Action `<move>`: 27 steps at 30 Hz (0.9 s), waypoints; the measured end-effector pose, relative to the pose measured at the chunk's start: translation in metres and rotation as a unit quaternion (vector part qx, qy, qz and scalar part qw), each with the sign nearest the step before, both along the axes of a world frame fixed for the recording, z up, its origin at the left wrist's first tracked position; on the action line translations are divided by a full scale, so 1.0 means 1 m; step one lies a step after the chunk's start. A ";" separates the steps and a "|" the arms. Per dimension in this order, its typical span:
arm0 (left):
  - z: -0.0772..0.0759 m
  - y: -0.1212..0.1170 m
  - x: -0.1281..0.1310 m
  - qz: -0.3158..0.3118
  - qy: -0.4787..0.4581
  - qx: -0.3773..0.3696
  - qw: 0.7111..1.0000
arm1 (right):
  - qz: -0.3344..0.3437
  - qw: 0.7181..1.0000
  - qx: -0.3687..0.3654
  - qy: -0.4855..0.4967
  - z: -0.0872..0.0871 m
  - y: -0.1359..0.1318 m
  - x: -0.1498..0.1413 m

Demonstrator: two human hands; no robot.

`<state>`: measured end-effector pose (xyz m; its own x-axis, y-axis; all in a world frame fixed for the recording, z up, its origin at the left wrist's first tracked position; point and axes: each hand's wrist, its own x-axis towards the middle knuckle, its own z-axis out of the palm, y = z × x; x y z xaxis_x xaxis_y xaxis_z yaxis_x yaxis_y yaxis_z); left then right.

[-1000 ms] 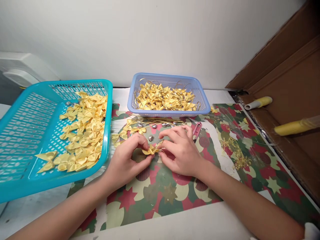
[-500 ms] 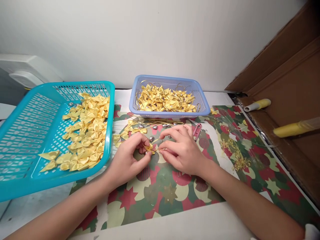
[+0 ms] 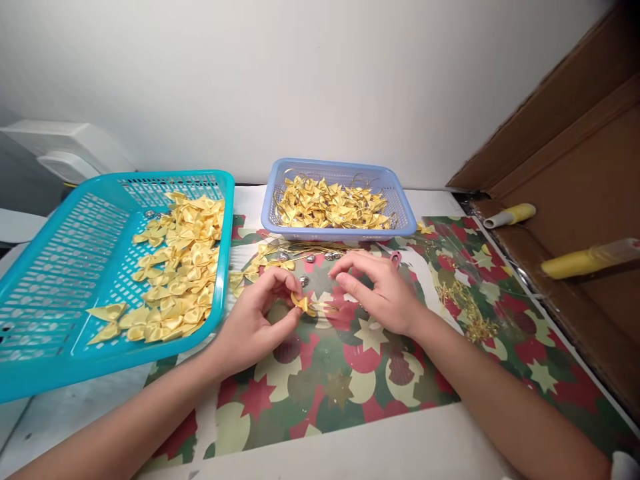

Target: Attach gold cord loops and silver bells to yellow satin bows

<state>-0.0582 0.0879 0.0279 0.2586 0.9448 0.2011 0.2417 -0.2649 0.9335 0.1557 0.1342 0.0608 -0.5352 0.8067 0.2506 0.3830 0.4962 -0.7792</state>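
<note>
The left hand (image 3: pixel 265 305) pinches a small yellow satin ribbon bow (image 3: pixel 303 305) between thumb and fingertips, low over the table; the grip takes one side of the bow, probably so that the thin gold wire (image 3: pixel 327 307) at its other side juts free toward the right hand (image 3: pixel 383 290); that right hand is loosely curled, thumb and forefinger parted, with nothing visible between them, near the wire but apart from it.

Just beyond the fingers sits a round silver metal bell (image 3: pixel 304 281); more bells lie in a loose row behind it, next to a bundle of straight gold wires (image 3: pixel 320 247), seemingly set there for short reach; a pink-handled tool (image 3: pixel 396 259) shows partly behind the right hand.

Farther out, a teal plastic lattice basket (image 3: pixel 227 267) stands at the left with plain bows heaped along its near side, handy for the left hand; a periwinkle-blue plastic basket (image 3: pixel 340 233) against the wall holds bows trailing wires; gold wire scraps (image 3: pixel 470 313) lie off to the right, apparently out of the way.
</note>
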 end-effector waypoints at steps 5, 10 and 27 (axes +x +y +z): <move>0.001 -0.001 -0.003 -0.043 0.108 0.104 0.988 | 0.072 0.991 -0.092 -0.068 -0.004 -0.005 -0.005; 0.002 -0.002 -0.004 -0.079 0.148 0.207 0.964 | 0.065 0.987 -0.002 -0.146 -0.008 -0.010 -0.007; -0.004 -0.002 -0.002 -0.187 0.250 0.212 0.926 | 0.157 0.966 -0.047 -0.201 0.009 -0.009 -0.003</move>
<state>-0.0602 0.0856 0.0242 0.7132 0.6338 0.2994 0.4329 -0.7341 0.5231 0.1530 0.1250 0.0702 -0.7955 0.5983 -0.0958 0.5071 0.5707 -0.6459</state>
